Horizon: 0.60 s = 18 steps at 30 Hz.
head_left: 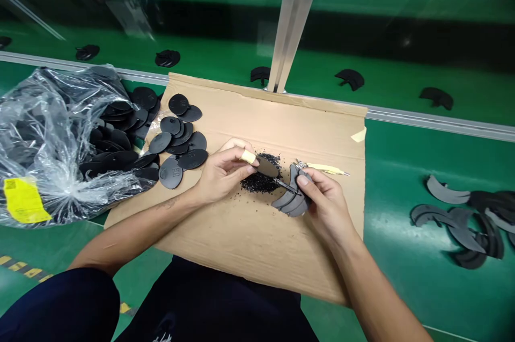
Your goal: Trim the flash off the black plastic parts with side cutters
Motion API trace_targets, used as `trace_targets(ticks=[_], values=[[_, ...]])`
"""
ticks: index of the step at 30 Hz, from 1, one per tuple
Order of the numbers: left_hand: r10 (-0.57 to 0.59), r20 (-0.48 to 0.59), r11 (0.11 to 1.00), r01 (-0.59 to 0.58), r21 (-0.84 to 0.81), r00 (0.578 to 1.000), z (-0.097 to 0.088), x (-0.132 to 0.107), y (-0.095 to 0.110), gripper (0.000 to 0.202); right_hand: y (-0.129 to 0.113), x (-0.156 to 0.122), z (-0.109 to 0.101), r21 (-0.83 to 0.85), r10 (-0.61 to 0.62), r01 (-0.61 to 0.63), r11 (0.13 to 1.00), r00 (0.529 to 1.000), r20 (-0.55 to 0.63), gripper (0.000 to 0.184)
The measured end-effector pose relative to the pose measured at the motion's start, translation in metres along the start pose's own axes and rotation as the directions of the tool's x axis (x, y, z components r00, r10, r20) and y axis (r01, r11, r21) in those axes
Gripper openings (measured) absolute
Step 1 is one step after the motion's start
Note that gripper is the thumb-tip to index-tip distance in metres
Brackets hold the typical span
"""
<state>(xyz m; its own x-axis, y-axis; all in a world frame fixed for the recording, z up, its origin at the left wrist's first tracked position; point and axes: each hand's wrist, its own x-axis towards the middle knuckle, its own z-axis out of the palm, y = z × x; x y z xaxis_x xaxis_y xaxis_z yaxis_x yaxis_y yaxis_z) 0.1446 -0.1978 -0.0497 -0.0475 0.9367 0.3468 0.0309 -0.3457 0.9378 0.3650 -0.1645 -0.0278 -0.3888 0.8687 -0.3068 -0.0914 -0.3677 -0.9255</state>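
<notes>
My left hand [225, 174] pinches the edge of a dark oval plastic disc [267, 167] between thumb and fingers. Yellow tape [248, 157] wraps one of its fingertips. My right hand [326, 199] is closed on curved grey plastic pieces [293, 201], apparently stacked. A thin black stem extends from them towards the disc; I cannot tell whether the two are joined. Beneath the disc lies a heap of small black scraps [259, 183]. A tool with pale yellow handles [325, 168] lies just beyond my right hand, partly hidden by it.
Cardboard [225, 234] covers the work surface. Loose black discs [173, 171] lie at its left, beside a clear plastic bag [60, 154] of discs. More curved pieces [466, 224] sit on the green table at right. A metal post [295, 25] rises behind; black parts [350, 79] line the back.
</notes>
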Motion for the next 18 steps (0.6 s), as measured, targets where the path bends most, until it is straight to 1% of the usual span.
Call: trace_targets(ticks=[4, 8, 12, 18], values=[[0.039, 0.066, 0.998, -0.043, 0.053, 0.997, -0.001, -0.002, 0.001, 0.005, -0.001, 0.001, -0.001, 0.074, 0.052, -0.052, 0.996, 0.999, 0.012, 0.032], [0.079, 0.155, 0.99, -0.095, 0.101, 0.985, 0.0, -0.003, 0.006, 0.01, 0.001, 0.003, 0.001, 0.013, 0.048, -0.049, 0.999, 0.998, 0.039, 0.036], [0.131, 0.238, 0.982, -0.158, 0.1, 0.962, 0.002, -0.004, 0.01, 0.016, 0.003, 0.003, 0.003, -0.025, 0.075, -0.073, 0.997, 0.993, 0.089, 0.039], [0.167, 0.26, 0.968, -0.208, 0.139, 0.951, 0.003, -0.006, 0.01, 0.016, 0.003, 0.001, 0.002, -0.005, 0.073, -0.073, 0.997, 0.989, 0.132, 0.037]])
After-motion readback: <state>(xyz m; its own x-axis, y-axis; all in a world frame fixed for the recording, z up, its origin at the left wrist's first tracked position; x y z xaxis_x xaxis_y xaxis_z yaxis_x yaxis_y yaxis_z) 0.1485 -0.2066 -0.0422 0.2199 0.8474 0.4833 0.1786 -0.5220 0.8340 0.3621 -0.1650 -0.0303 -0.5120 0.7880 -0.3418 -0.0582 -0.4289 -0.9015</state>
